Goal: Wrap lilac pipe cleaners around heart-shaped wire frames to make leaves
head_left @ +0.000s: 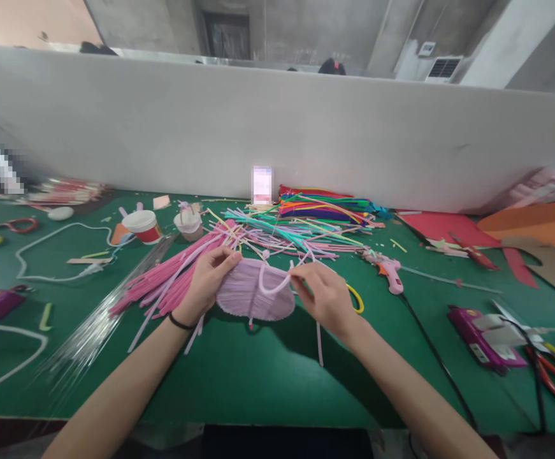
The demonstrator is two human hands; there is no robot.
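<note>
My left hand (209,280) grips the left edge of a pale purple piece woven from pipe cleaners (253,296), held just above the green table (258,376). My right hand (322,294) pinches a white pipe cleaner (277,285) that loops across the front of the purple piece; another strand of it hangs down below my right wrist. Both hands have their fingers closed. A bundle of pink pipe cleaners (162,284) lies under and left of my left hand.
Coloured pipe cleaners (306,220) are piled behind my hands. A pink glue gun (389,271) lies to the right, with its black cable running toward me. Two cups (144,225) stand at the left. Red and orange paper sheets (449,229), purple boxes (485,331) and pliers sit at the right. A white partition wall (277,127) closes the back.
</note>
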